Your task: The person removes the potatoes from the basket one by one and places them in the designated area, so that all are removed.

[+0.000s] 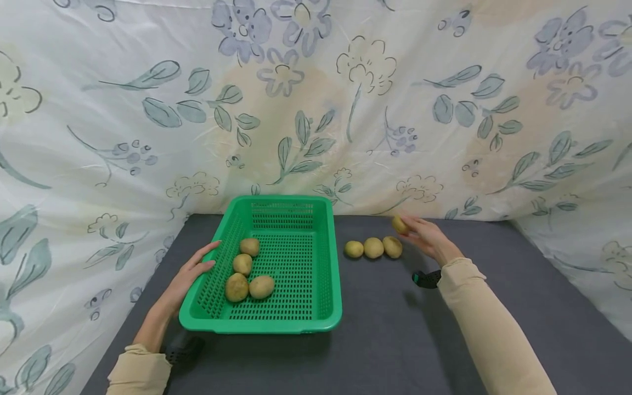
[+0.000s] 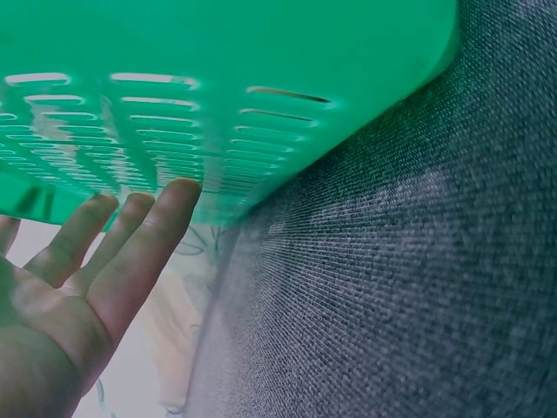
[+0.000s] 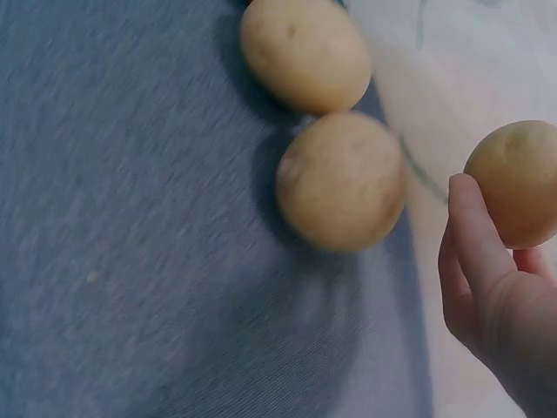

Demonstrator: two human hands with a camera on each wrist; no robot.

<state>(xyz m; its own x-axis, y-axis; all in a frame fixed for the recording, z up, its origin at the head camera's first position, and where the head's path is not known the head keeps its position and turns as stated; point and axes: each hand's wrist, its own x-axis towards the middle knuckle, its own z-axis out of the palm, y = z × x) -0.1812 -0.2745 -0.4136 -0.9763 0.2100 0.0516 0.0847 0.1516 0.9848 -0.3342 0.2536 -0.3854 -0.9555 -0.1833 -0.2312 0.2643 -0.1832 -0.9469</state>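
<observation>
Holding a potato (image 1: 400,224), the right hand (image 1: 428,238) is hovering, in the head view, with three potatoes (image 1: 373,248) lying just left of that grip and a green basket (image 1: 259,327) of four more potatoes (image 1: 242,265) farther left. From the left wrist, the left hand (image 2: 87,296) is perhaps touching the basket's wall (image 2: 261,43), fingers (image 2: 144,248) extended. From the right wrist, fingers (image 3: 474,222) are pinching the potato.
</observation>
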